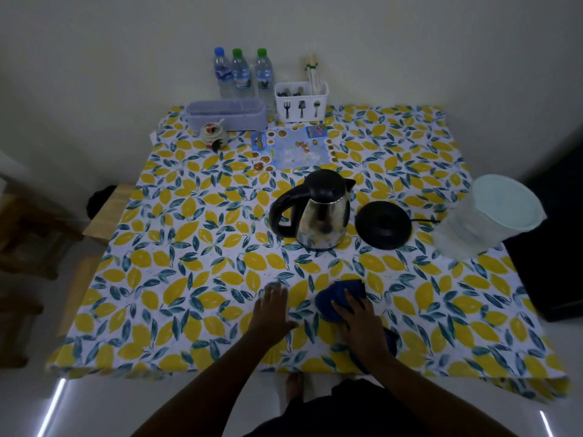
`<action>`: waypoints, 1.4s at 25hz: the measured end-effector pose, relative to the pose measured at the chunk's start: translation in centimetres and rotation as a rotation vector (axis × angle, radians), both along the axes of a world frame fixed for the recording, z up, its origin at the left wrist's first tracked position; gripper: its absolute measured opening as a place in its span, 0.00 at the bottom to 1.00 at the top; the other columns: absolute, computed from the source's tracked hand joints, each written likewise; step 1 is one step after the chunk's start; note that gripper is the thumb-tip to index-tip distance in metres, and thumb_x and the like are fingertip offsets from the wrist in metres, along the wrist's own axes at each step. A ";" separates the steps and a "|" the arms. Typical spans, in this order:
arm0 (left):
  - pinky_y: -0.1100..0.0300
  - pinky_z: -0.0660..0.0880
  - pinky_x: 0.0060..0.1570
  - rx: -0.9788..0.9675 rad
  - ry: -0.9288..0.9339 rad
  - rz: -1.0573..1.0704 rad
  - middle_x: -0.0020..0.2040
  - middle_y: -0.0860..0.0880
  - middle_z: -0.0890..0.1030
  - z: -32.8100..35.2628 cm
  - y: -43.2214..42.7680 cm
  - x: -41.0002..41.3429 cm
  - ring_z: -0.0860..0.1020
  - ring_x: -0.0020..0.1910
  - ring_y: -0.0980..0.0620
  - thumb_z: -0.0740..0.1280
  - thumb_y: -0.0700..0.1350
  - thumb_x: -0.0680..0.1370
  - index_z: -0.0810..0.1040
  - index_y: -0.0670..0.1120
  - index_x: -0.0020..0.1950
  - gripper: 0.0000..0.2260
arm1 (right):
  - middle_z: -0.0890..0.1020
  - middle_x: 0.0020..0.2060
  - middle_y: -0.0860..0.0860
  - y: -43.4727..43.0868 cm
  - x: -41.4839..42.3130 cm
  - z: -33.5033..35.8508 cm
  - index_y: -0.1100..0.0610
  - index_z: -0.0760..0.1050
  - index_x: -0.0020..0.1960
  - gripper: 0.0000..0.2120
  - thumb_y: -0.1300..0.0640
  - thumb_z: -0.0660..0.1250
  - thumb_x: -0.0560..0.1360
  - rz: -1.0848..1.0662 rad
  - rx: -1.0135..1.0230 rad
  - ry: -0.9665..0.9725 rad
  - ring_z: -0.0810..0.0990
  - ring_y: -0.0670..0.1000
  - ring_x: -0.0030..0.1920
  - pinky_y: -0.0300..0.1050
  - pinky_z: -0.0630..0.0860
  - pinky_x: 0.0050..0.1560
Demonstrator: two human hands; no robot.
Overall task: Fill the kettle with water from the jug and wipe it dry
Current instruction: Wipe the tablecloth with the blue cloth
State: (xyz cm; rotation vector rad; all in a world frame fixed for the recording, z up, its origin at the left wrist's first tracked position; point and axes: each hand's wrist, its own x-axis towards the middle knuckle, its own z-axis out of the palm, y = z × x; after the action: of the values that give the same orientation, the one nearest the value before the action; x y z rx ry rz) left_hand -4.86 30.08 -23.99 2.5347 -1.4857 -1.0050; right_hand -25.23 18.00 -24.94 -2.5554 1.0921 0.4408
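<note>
A steel kettle [318, 212] with a black lid and handle stands shut in the middle of the table, off its black base [383, 224], which lies just to its right. The clear jug [482, 216] with a pale lid stands at the right edge. A dark blue cloth [339, 296] lies near the front edge. My right hand [359, 323] rests flat on top of the cloth, fingers spread. My left hand [273, 310] lies flat on the tablecloth to the left of the cloth, holding nothing.
The table [176, 247] has a lemon-print cloth. At the back stand three water bottles [241, 74], a white cutlery holder [301, 100], a lilac box [225, 113], a small ceramic pot [214, 134] and a printed sheet [293, 149]. A wooden stool [107, 212] sits left.
</note>
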 end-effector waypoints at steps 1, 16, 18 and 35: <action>0.41 0.47 0.76 -0.014 0.015 -0.039 0.80 0.44 0.39 -0.1 -0.3 -1.1 0.39 0.78 0.42 0.63 0.59 0.78 0.44 0.45 0.78 0.39 | 0.53 0.78 0.48 -0.2 -1.0 0.3 0.43 0.59 0.75 0.22 0.52 0.54 0.81 -0.017 0.004 -0.002 0.55 0.59 0.75 0.57 0.71 0.64; 0.47 0.46 0.78 -0.062 -0.006 -0.370 0.80 0.48 0.41 1.9 -13.1 -14.6 0.39 0.79 0.45 0.57 0.56 0.81 0.42 0.47 0.78 0.33 | 0.64 0.75 0.57 -8.3 -14.6 1.2 0.54 0.61 0.75 0.37 0.32 0.41 0.76 -0.348 -0.178 -0.067 0.63 0.62 0.73 0.66 0.68 0.65; 0.47 0.46 0.78 -0.065 -0.022 -0.366 0.80 0.47 0.41 1.9 -13.4 -15.2 0.39 0.79 0.45 0.57 0.56 0.82 0.42 0.47 0.78 0.33 | 0.65 0.74 0.57 -8.5 -14.7 0.9 0.55 0.61 0.75 0.38 0.32 0.40 0.76 -0.350 -0.155 -0.072 0.63 0.62 0.74 0.67 0.66 0.66; 0.52 0.61 0.73 -0.526 -0.096 0.102 0.74 0.47 0.68 5.6 -11.6 -8.7 0.63 0.75 0.48 0.62 0.52 0.81 0.64 0.48 0.74 0.23 | 0.76 0.67 0.55 -11.5 -5.1 6.5 0.57 0.73 0.67 0.25 0.58 0.72 0.72 -0.068 -0.206 -0.625 0.73 0.57 0.68 0.56 0.72 0.63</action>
State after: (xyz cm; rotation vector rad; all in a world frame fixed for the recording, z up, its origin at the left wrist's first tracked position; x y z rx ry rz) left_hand -13.58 18.46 -18.40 2.2663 -1.3931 -0.4086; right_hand -30.33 6.52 -18.39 -2.5309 1.0074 -0.4867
